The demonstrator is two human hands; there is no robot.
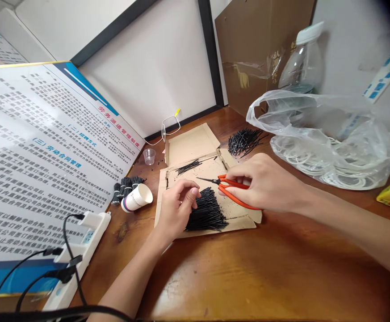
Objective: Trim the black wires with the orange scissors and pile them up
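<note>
My right hand (257, 181) is closed round the orange handles of small scissors (233, 190), whose dark narrow tips point left toward my left hand. My left hand (181, 201) is closed in a pinch; a tiny dark tip shows at its fingertips, too small to name. Just beneath and right of that hand lies a large pile of short black sticks or wires (208, 212) on an opened cardboard box (241, 210). A smaller group of black pieces (188, 167) rests farther back on the cardboard.
Another black pile (245, 142) lies behind the cardboard. At left are a tipped paper cup (137, 198), black bundles (126, 187), a small clear cup (149, 156) and a power strip (87, 250). A plastic bag of white cables (329, 156) and a bottle (302, 62) stand right.
</note>
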